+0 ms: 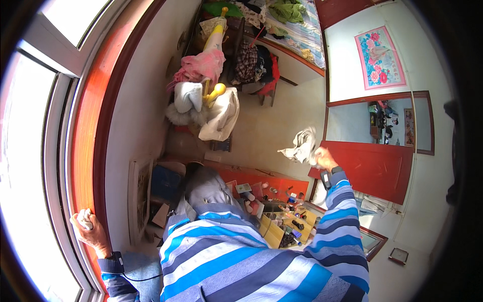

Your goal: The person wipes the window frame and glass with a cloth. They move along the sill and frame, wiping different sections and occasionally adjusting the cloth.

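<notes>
Out to the right, my right hand [327,159] is closed on a crumpled pale grey cloth [302,146], which hangs loose in the air, somewhat blurred. At the far left, my left hand [91,234] rests at the orange-red wooden window sill [86,151]. Its fingers are curled round a small wad of whitish cloth [86,219], pressed near the window frame [60,131]. Both forearms are in striped blue sleeves, with a dark band at each wrist.
A coat stand with yellow knobs [217,91] carries a pink scarf [204,65] and a cream bag [221,116]. Below me is a red-edged table [266,182] with several small bottles and a wooden organizer [271,231]. A red door panel [375,168] stands right; a bed [302,40] lies beyond.
</notes>
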Tool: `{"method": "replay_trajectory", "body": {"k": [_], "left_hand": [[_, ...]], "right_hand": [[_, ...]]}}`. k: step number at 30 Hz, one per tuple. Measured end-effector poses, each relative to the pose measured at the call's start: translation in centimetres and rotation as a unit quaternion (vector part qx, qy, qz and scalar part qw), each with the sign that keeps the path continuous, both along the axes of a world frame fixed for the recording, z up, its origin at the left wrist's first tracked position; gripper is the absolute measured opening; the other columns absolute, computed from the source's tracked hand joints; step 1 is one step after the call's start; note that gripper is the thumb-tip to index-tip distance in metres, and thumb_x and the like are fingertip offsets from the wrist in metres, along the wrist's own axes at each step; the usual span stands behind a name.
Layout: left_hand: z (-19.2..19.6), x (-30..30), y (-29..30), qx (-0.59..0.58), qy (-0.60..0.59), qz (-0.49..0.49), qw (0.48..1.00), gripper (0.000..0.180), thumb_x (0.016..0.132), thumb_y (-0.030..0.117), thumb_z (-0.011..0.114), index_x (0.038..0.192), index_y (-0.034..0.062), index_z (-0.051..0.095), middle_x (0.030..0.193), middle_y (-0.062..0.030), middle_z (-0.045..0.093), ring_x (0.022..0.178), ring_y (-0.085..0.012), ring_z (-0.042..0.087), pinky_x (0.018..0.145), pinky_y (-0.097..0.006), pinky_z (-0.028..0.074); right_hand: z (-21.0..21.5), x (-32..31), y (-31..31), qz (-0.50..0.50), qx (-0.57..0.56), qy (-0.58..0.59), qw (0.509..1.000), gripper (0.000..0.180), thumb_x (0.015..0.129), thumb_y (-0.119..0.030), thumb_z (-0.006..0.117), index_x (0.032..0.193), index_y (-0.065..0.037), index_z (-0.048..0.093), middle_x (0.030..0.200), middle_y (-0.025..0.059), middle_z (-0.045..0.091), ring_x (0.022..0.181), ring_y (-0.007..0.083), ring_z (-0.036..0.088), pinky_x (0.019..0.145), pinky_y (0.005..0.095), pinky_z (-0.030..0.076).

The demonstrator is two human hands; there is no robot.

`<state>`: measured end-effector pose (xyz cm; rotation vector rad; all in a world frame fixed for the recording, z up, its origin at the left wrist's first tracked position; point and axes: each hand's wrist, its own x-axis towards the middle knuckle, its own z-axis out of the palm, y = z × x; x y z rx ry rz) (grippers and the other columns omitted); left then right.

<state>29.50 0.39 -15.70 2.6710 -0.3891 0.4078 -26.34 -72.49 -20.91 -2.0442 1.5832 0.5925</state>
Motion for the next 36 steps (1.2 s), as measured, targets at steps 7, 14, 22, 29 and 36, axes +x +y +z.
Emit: {"method": "replay_trajectory", "body": {"k": [7, 14, 22, 29, 36], "left_hand": [[-0.1, 0.1, 0.5, -0.016, 0.015, -0.008, 1.000, 0.029, 0.093, 0.012, 0.072, 0.119, 0.0038, 0.062, 0.094, -0.0149, 0.071, 0.082, -0.0312, 0.071, 0.081, -0.042, 0.060], [0.1, 0.1, 0.1, 0.000, 0.004, 0.011, 1.000, 0.026, 0.092, 0.011, 0.073, 0.114, 0.0039, 0.061, 0.092, -0.0156, 0.069, 0.082, -0.0324, 0.069, 0.081, -0.044, 0.059], [0.2, -0.1, -0.1, -0.001, -0.003, 0.006, 1.000, 0.030, 0.092, 0.013, 0.074, 0.117, 0.0032, 0.061, 0.093, -0.0172, 0.069, 0.082, -0.0331, 0.069, 0.079, -0.044, 0.059], [0.2, -0.1, -0.2, -0.011, 0.004, -0.005, 1.000, 0.029, 0.092, 0.013, 0.076, 0.116, 0.0043, 0.061, 0.095, -0.0161, 0.072, 0.085, -0.0321, 0.072, 0.080, -0.043, 0.061], [0.6, -0.3, -1.2, -0.057, -0.007, -0.006, 0.998, 0.032, 0.085, 0.008, 0.079, 0.111, 0.0036, 0.062, 0.093, -0.0172, 0.071, 0.086, -0.0365, 0.073, 0.079, -0.044, 0.060]], "right_hand": [[-0.8, 0.6, -0.4, -0.008, -0.047, -0.133, 0.990, 0.020, 0.096, 0.002, 0.065, 0.115, -0.006, 0.067, 0.089, 0.0102, 0.072, 0.081, 0.0223, 0.074, 0.068, 0.0359, 0.061], [-0.2, 3.2, 0.2, 0.005, -0.008, -0.216, 0.976, 0.011, 0.097, -0.003, 0.066, 0.107, -0.002, 0.071, 0.096, 0.0083, 0.072, 0.090, 0.0186, 0.068, 0.073, 0.0355, 0.056], [2.3, 5.0, 0.2, -0.261, 0.062, -0.521, 0.810, 0.016, 0.097, -0.003, 0.070, 0.113, -0.005, 0.067, 0.097, 0.0096, 0.073, 0.078, 0.0199, 0.071, 0.069, 0.0333, 0.060], [3.9, 6.8, 2.2, -0.098, 0.093, -0.317, 0.939, 0.014, 0.093, -0.003, 0.068, 0.107, -0.002, 0.071, 0.095, 0.0037, 0.072, 0.088, 0.0133, 0.065, 0.077, 0.0304, 0.053], [11.4, 15.0, 5.9, -0.002, 0.120, -0.342, 0.932, 0.005, 0.093, -0.005, 0.067, 0.098, -0.004, 0.066, 0.089, -0.0008, 0.066, 0.085, 0.0092, 0.060, 0.076, 0.0280, 0.047]]}}
